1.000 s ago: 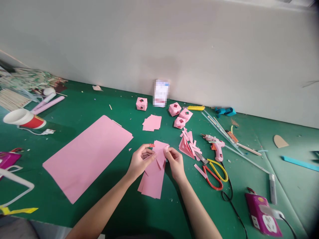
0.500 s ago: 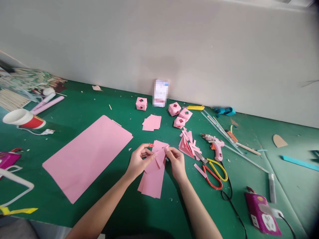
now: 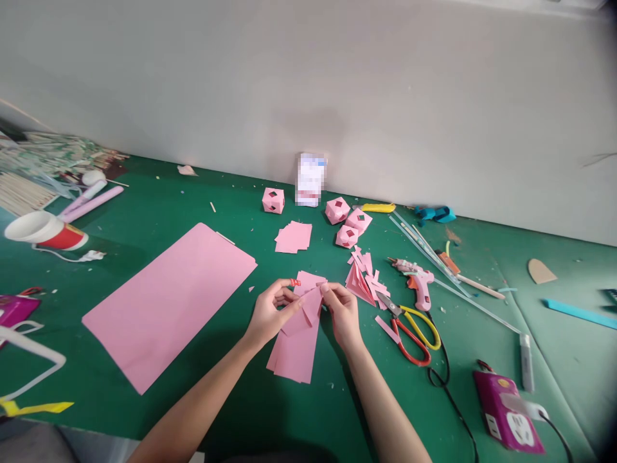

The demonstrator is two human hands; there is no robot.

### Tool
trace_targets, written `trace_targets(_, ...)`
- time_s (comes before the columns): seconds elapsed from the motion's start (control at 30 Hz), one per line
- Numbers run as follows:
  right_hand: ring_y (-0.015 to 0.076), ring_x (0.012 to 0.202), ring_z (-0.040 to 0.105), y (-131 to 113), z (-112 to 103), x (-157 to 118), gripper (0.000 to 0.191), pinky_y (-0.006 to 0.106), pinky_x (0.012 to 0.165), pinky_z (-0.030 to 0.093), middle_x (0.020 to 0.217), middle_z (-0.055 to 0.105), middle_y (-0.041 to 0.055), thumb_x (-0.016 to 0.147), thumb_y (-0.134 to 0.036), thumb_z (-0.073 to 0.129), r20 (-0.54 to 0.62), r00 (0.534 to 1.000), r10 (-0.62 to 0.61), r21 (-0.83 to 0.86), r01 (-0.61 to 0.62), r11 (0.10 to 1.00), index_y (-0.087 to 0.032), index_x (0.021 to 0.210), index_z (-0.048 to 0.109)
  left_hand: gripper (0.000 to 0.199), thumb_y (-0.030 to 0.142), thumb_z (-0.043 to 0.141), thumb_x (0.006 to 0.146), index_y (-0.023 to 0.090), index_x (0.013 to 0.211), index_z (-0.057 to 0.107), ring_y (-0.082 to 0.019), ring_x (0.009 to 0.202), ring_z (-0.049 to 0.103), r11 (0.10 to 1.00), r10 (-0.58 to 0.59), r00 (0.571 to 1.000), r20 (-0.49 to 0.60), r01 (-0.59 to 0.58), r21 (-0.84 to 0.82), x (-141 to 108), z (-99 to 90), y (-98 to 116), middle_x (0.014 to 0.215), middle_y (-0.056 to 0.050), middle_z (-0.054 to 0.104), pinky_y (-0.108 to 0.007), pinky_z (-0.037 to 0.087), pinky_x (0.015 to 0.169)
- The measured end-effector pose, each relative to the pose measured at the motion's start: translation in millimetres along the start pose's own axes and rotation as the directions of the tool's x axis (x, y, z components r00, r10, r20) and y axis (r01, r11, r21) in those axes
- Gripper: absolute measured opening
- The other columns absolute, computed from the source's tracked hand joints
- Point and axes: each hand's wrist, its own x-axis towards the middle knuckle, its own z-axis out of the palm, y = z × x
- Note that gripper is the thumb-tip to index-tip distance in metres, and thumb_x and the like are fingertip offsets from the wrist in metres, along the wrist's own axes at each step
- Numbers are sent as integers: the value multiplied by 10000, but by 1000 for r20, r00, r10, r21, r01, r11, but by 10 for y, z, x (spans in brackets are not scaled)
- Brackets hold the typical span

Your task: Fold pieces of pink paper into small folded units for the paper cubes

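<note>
Between my two hands is a folded piece of pink paper (image 3: 307,311). My left hand (image 3: 272,308) pinches its left side between thumb and fingers. At its upper right edge, my right hand (image 3: 341,312) grips it with thumb and forefinger. Beneath it on the green table lie overlapping pink paper strips (image 3: 294,360). A stack of pink paper squares (image 3: 294,237) sits just beyond. To the right of my right hand are a folded pink paper fan (image 3: 360,286), pink offcuts (image 3: 378,283) and scissors (image 3: 409,331) with red and yellow handles.
A large pink sheet (image 3: 168,308) lies left. Pink paper balls with holes (image 3: 347,236) stand behind, near a propped blurred card (image 3: 311,180) and a yellow cutter (image 3: 378,208). A pink glue gun (image 3: 418,283) lies right, its cord near a purple power box (image 3: 508,411). A paper cup (image 3: 45,230) is far left.
Both hands keep their grip on the folded paper. Its position and my fingers have shifted only very slightly; the other things are where they were.
</note>
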Motion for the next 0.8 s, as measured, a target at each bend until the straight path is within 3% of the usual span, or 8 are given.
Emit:
trace_targets(0.47, 149, 598, 560, -14, -13, 18, 229, 296, 560, 438, 759, 742, 38, 716, -442, 850, -15, 999, 34, 75, -33, 997, -224, 757, 793, 337, 336, 759, 826, 179, 1090, 620, -193, 799, 729, 1000, -16, 1000, 19, 16, -22, -20, 15, 1, 798, -23, 735, -300, 565, 763)
trace_targets(0.8, 162, 677, 601, 12, -32, 28, 254, 292, 656, 465, 738, 712, 12, 689, -430, 873, -37, 998, 45, 117, -40, 992, -225, 677, 724, 357, 350, 773, 811, 183, 1089, 624, -204, 817, 738, 999, -17, 999, 49, 18, -27, -32, 49, -12, 805, -29, 735, -303, 569, 755)
